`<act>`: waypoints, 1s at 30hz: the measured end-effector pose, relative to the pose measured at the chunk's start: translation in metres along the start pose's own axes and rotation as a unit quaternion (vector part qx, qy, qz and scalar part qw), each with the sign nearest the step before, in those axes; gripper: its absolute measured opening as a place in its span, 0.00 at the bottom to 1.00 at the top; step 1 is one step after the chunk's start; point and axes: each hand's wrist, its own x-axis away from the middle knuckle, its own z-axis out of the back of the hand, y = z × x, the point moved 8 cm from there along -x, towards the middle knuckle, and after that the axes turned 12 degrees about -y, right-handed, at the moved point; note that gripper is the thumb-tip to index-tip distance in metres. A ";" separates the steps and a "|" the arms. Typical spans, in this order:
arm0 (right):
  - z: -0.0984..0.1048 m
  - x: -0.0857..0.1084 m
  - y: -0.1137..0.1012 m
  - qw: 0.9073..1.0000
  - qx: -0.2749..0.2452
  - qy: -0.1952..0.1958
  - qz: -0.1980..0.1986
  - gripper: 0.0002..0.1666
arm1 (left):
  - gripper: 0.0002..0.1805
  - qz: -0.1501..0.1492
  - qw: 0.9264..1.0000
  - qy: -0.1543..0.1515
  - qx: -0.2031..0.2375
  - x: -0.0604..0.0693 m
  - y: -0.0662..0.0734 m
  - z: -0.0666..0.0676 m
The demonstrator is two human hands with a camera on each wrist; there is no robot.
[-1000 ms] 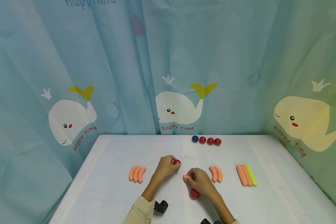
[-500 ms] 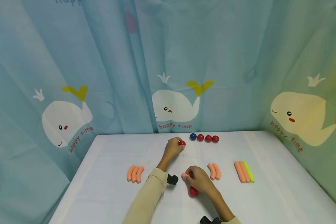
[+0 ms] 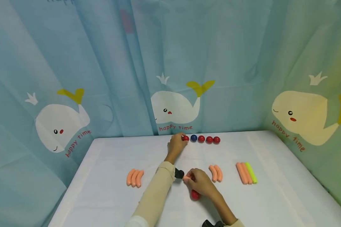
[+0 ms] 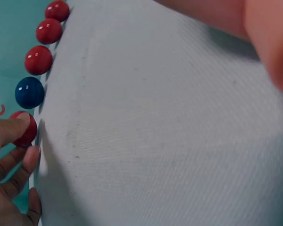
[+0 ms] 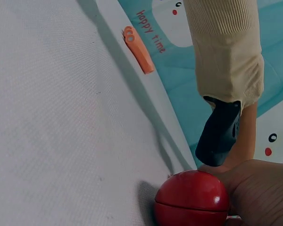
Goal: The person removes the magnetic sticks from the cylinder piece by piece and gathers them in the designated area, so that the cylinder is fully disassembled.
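My left hand (image 3: 176,145) is at the far edge of the table, pinching a red ball (image 4: 26,132) between thumb and fingers. That ball sits beside a blue ball (image 3: 194,137), at the left end of a row continuing with red balls (image 3: 209,139). Nearer the middle, my right hand (image 3: 202,183) pinches an orange sausage (image 3: 186,178), mostly covered by the fingers. Below the right palm is another red ball (image 3: 195,194), with a seam showing in the right wrist view; whether the hand grips it too is unclear.
Three curved orange sausages (image 3: 134,178) lie on the left of the white table (image 3: 102,201). To the right lie two curved sausages (image 3: 216,173), then two straight orange sticks (image 3: 243,173) beside a green stick (image 3: 251,172). A blue whale-print curtain (image 3: 116,78) hangs behind.
My left hand has carried the red ball away from me to the far edge, up beside the blue ball. The right hand stays in place with the sausage; the head view has shifted slightly.
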 end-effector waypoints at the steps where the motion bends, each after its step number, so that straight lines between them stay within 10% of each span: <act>1: 0.000 0.000 0.000 1.000 -0.002 0.000 -0.002 0.09 | 0.17 -0.004 1.000 -0.002 -0.003 0.000 0.002 -0.001; 30: 0.000 0.001 -0.001 1.000 0.010 -0.005 -0.017 0.10 | 0.25 -0.007 1.000 -0.006 -0.013 -0.002 0.005 -0.003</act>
